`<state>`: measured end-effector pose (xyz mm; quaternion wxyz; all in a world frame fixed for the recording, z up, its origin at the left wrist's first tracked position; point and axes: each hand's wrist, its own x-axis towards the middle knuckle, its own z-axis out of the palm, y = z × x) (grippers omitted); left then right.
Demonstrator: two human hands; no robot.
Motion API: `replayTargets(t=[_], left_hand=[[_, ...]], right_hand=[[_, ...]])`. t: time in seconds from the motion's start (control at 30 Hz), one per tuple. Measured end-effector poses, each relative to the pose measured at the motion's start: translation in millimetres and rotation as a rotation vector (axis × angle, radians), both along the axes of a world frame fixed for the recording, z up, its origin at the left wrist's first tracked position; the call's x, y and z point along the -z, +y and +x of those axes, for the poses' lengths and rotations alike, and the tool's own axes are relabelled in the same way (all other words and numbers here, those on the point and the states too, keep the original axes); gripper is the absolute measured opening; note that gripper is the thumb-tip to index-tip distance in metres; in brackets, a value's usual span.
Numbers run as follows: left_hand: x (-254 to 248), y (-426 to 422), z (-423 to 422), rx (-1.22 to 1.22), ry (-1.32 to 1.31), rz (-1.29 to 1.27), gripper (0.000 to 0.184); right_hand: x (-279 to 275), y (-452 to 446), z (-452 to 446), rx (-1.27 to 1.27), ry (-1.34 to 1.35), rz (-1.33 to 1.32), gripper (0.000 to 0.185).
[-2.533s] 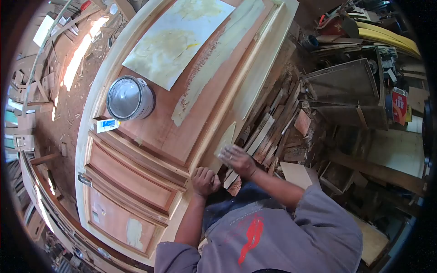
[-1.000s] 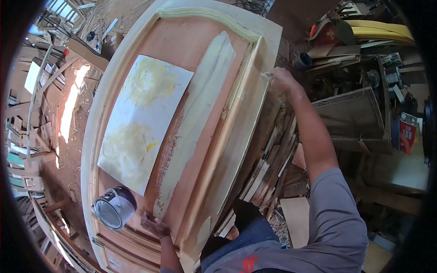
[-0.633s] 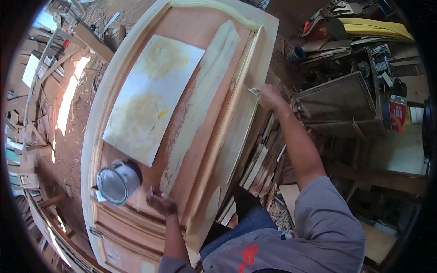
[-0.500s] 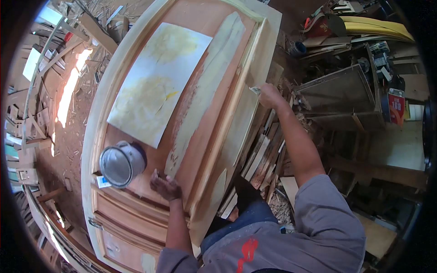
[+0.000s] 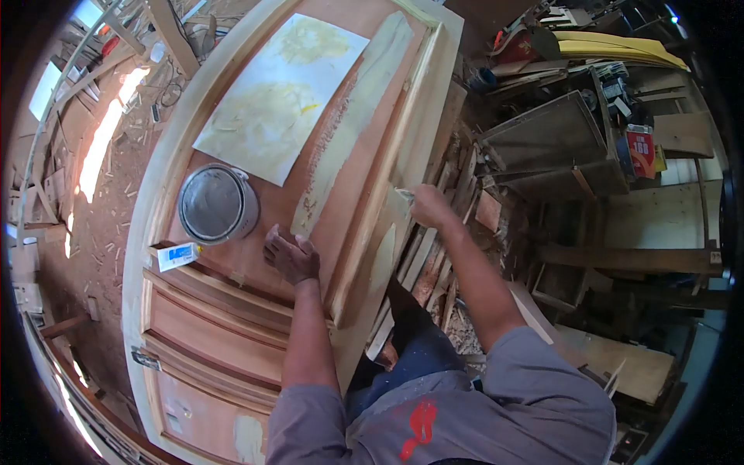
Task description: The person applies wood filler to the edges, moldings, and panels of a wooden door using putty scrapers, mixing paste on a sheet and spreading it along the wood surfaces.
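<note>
A wooden panel door [image 5: 256,271] lies flat before me, with pale filler smeared along its panel and right-hand frame. My right hand [image 5: 431,206] is closed around a small putty knife [image 5: 404,194], its blade at the door's right frame. Most of the knife is hidden in the fist. My left hand [image 5: 293,257], empty with fingers loosely bent and apart, is over the panel near the lower end of the filler strip [image 5: 341,147]. To its left stands a metal can [image 5: 215,204]. Farther up lies a white sheet [image 5: 283,97] with yellowish smears.
A white and blue tube [image 5: 178,256] lies beside the can. Wood strips and offcuts [image 5: 434,267] are piled along the door's right side. Beyond them stands a wooden cabinet frame [image 5: 542,147] and a red tin [image 5: 640,151]. Scraps litter the floor at left.
My right hand has moved with the putty knife along the right frame, nearer to my body. My left hand stays near the can. The view has shifted, so the door appears higher.
</note>
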<state>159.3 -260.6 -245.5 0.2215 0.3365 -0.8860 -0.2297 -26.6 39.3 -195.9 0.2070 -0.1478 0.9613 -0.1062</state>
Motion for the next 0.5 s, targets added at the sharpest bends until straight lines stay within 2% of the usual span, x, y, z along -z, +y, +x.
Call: replayTargets(t=[0.07, 0.13, 0.23, 0.33, 0.43, 0.5], left_hand=[[-1, 0, 1, -0.003, 0.018, -0.013, 0.055], [-2, 0, 1, -0.007, -0.005, 0.034, 0.053], [4, 1, 0, 0.001, -0.013, 0.03, 0.053], [12, -2, 0, 0.008, 0.018, -0.028, 0.053], [14, -1, 1, 0.007, 0.016, -0.026, 0.054], [12, 0, 0, 0.001, 0.005, -0.011, 0.054]], right_hand=[[-8, -12, 35, 0.008, -0.022, -0.042, 0.032], [-39, -32, 69, 0.023, -0.049, -0.124, 0.037], [-32, -38, 115, -0.022, -0.015, -0.193, 0.042], [-39, -50, 155, -0.021, -0.061, -0.164, 0.039], [-55, -66, 193, -0.028, -0.041, -0.251, 0.032], [-36, -66, 226, -0.051, 0.015, -0.33, 0.027]])
